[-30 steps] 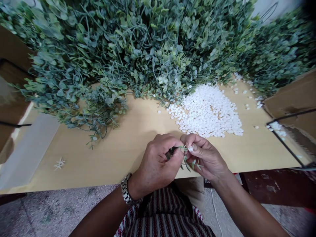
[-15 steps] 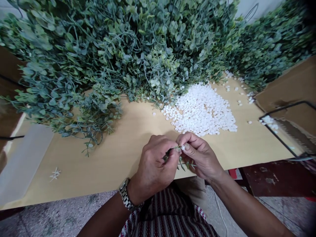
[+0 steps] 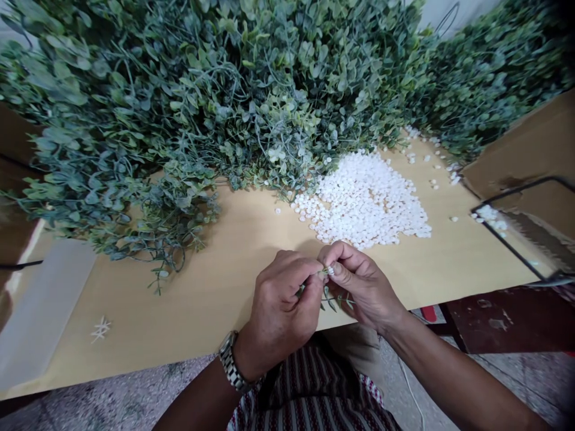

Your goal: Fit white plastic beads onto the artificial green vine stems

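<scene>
My left hand [image 3: 287,296], with a metal watch [image 3: 230,361] on its wrist, pinches a thin green artificial leaf sprig [image 3: 331,299]. Some of its leaves hang below the fingers; the rest is hidden by the hand. Against it, my right hand [image 3: 362,287] is closed, holding a small white bead-like piece [image 3: 331,270] between thumb and forefinger at the sprig's stem end. The fingertips of both hands nearly touch. Just beyond them lies a heap of small white pieces [image 3: 363,200] of the same look.
A large mass of artificial greenery [image 3: 215,90] covers the back of the table [image 3: 179,317]. White sticks [image 3: 101,329] lie at the left, beside a pale translucent strip [image 3: 49,311]. A torn cardboard box [image 3: 530,149] and a black wire frame [image 3: 512,248] stand at the right.
The view has shifted slightly. Both hands keep their pinch at the same spot, and the white piece is still at the stem end, turned a little.
</scene>
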`<control>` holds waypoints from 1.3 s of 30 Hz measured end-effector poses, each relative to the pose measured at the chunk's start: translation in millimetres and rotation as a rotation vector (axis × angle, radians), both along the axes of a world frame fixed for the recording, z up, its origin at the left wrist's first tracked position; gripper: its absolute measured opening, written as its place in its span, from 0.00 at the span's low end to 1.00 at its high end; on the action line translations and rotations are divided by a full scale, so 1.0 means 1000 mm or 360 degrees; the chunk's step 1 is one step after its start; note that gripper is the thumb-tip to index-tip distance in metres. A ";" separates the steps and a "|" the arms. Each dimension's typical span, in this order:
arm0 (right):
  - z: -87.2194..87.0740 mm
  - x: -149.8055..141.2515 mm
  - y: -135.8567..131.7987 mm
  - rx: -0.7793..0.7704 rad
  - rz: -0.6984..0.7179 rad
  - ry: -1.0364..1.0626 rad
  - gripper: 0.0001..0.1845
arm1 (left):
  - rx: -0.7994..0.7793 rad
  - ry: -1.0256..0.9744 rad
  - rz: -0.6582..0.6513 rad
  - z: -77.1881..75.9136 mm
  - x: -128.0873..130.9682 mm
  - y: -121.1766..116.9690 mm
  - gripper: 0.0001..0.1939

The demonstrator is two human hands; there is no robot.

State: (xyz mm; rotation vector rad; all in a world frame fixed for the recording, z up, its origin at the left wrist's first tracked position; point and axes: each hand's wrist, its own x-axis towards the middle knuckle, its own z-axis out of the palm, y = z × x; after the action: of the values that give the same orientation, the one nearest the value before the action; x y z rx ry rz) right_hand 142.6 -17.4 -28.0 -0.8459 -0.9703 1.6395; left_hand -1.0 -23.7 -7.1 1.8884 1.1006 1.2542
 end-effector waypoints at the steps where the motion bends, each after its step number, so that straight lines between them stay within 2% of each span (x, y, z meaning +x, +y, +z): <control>1: 0.000 0.000 0.000 -0.0003 0.0006 0.0010 0.09 | -0.0003 -0.0003 -0.0002 0.000 0.000 0.000 0.07; 5: -0.001 -0.003 0.000 0.0008 -0.0018 -0.0035 0.10 | -0.0022 -0.0023 -0.0002 0.001 0.001 0.001 0.07; 8: 0.002 -0.002 -0.001 0.0110 -0.0035 -0.0211 0.08 | -0.0153 -0.0012 -0.0027 0.003 0.000 0.002 0.07; 11: 0.009 0.014 0.001 0.0527 -0.0211 -0.0611 0.08 | -0.0454 -0.0198 -0.0036 0.006 -0.005 0.004 0.06; 12: 0.012 0.024 0.002 0.0719 -0.0333 -0.0794 0.10 | -0.0550 -0.0319 0.0004 0.006 -0.007 0.005 0.04; 14: 0.016 0.045 0.007 0.1044 -0.0598 -0.1202 0.07 | -0.0689 -0.0550 0.0123 0.006 -0.012 0.006 0.03; 16: 0.017 0.063 0.012 0.1077 -0.0729 -0.1557 0.05 | -0.0745 -0.0690 0.0174 0.004 -0.015 0.007 0.04; 19: 0.015 0.072 0.020 0.1250 -0.0518 -0.1880 0.06 | -0.0757 -0.0736 0.0155 0.000 -0.017 0.008 0.05; 23: 0.012 0.056 0.029 0.1659 -0.0209 -0.2283 0.09 | -0.0771 -0.0730 0.0162 -0.002 -0.015 0.009 0.04; 27: 0.012 0.040 0.035 0.1810 -0.0132 -0.2646 0.11 | -0.0831 -0.0721 0.0131 -0.003 -0.016 0.011 0.04; 31: 0.011 0.039 0.036 0.1877 -0.0170 -0.2623 0.11 | -0.0821 -0.0524 0.0178 0.000 -0.019 0.008 0.02; 34: 0.011 0.043 0.033 0.1830 -0.0186 -0.2303 0.08 | -0.0804 -0.0357 0.0189 0.003 -0.020 0.004 0.01; 36: 0.014 0.044 0.030 0.1650 -0.0213 -0.1992 0.05 | -0.0748 -0.0249 0.0186 0.005 -0.019 0.001 0.07; 39: 0.020 0.041 0.023 0.1173 -0.0222 -0.1463 0.01 | -0.0512 -0.0058 0.0145 0.006 -0.016 0.001 0.16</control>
State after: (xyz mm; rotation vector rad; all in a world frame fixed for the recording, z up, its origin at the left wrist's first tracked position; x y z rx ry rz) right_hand 183.3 5.6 -8.2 -1.0975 -1.9251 0.6010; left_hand -17.1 -23.1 -1.3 1.5849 1.2955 1.0801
